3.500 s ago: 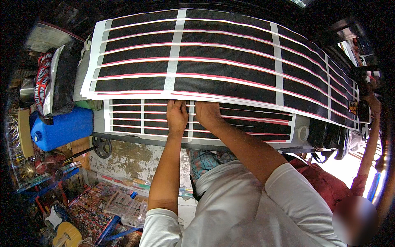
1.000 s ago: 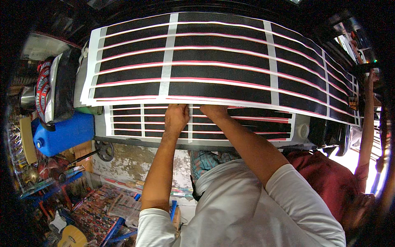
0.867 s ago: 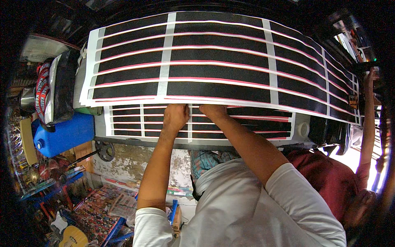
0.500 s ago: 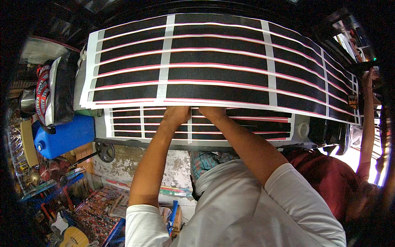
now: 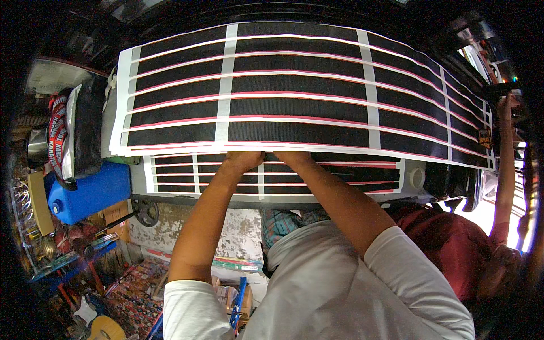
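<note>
A long stack of white sheets (image 5: 226,85) spans the work surface, carrying wide black ribbed strips edged with red lines and crossed by grey bands. Beneath its near edge shows a second white sheet (image 5: 261,184) with narrower black strips. My left hand (image 5: 245,161) reaches under the near edge of the upper stack, left of the middle. Close beside it, slightly apart, my right hand (image 5: 292,158) is under the same edge. The upper stack hides the fingers of both hands, so any grip is out of sight.
At the left stand a blue plastic jerrycan (image 5: 90,195) and a black bag (image 5: 88,133) with a red lettered strap. A handwheel (image 5: 148,212) sits below the machine's front edge (image 5: 226,202). On the right, a co-worker in a dark red top (image 5: 447,243) stretches an arm (image 5: 504,164) upward.
The view has shifted slightly, and my left upper arm sits a little farther out to the left. Both hands remain under the sheet edge.
</note>
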`<state>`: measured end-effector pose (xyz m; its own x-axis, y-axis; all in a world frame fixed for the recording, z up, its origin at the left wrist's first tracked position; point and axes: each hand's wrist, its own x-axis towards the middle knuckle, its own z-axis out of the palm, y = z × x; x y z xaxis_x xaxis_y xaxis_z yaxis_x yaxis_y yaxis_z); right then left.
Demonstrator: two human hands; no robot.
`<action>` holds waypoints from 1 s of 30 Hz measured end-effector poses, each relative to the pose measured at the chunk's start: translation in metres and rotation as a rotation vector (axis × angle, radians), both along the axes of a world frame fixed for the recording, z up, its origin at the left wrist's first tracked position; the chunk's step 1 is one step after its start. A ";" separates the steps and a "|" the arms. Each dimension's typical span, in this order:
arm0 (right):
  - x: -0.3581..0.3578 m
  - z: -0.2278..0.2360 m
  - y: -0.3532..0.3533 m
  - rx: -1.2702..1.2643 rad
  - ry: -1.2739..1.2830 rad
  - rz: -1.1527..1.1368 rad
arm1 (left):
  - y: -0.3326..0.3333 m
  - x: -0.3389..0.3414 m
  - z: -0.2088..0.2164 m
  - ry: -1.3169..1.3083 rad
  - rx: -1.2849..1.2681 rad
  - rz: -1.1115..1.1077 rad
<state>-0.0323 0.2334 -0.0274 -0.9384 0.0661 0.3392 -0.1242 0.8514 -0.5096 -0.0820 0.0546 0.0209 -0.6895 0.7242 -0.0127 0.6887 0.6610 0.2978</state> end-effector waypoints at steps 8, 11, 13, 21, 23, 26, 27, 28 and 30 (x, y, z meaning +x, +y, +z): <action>0.001 0.020 -0.006 -0.066 -0.073 -0.062 | 0.007 -0.001 -0.004 0.066 0.014 -0.020; 0.001 0.019 -0.003 -0.028 0.031 -0.043 | 0.004 -0.001 -0.006 0.148 0.044 -0.035; 0.003 0.018 -0.001 0.035 0.177 -0.056 | 0.001 -0.005 -0.006 0.160 0.038 -0.051; -0.001 0.020 -0.001 0.017 0.153 -0.142 | -0.009 0.000 0.002 0.008 -0.056 0.000; -0.001 0.018 0.007 0.026 0.155 -0.148 | 0.001 -0.002 0.010 -0.086 -0.100 0.018; 0.006 0.015 0.002 0.012 0.012 -0.111 | -0.014 0.005 0.025 -0.233 -0.181 0.098; 0.012 0.014 0.009 0.002 0.011 -0.104 | -0.019 0.013 0.030 -0.218 -0.139 0.120; 0.018 0.013 0.014 -0.008 0.010 -0.096 | -0.023 0.025 0.034 -0.203 -0.095 0.143; 0.029 0.029 0.019 0.070 0.010 -0.123 | -0.043 0.073 0.041 -0.019 0.151 0.376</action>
<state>-0.0035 0.2528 0.0012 -0.9212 0.1566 0.3563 -0.0211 0.8940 -0.4475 -0.0094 0.0116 0.0624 -0.9072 0.4165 0.0595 0.4011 0.8136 0.4209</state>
